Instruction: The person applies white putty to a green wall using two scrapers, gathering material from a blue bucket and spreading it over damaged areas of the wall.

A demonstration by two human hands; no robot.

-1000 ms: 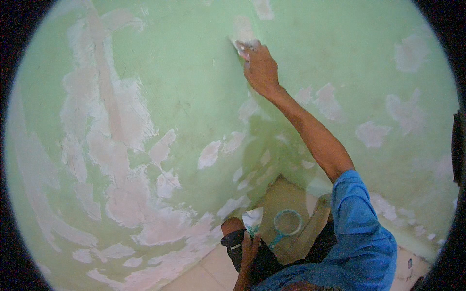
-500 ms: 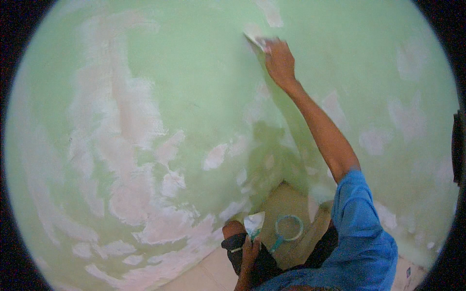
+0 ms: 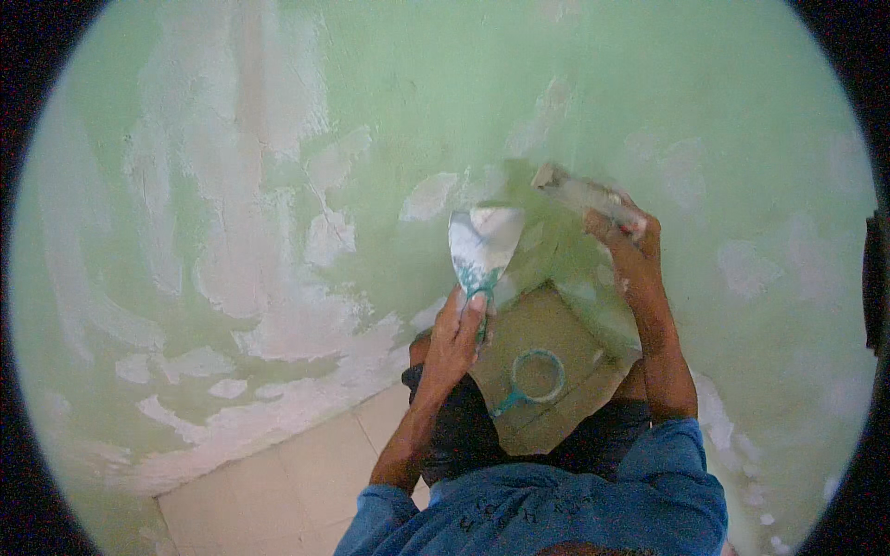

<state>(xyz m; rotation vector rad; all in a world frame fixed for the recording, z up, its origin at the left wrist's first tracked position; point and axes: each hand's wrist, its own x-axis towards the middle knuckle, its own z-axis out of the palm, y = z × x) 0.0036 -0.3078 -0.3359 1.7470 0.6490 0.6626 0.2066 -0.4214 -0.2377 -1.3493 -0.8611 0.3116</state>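
The left hand [image 3: 454, 335], near the middle of the view, is closed around the green handle of a wide putty knife [image 3: 487, 243], whose blade points between twelve and one o'clock. The thumb lies along the handle, probably to keep the blade steady and its broad face turned up, so that the pale paste on it does not slide off.

At two o'clock, the right hand [image 3: 632, 243] is clenched on a pale flat tool [image 3: 586, 196], its far end aimed at ten o'clock, toward the knife. A tan lump sits at that end; holding the tool by its near end seems meant to keep the fingers clear of it. Blur hides whether the tool touches the wall [image 3: 399, 102]. The two hands are apart, perhaps to leave each blade room.

Pale patches [image 3: 236, 241] spread over the green wall from seven to eleven o'clock. Between four and five o'clock, a teal-rimmed ring [image 3: 560, 374] shows between the knees, apart from both hands.
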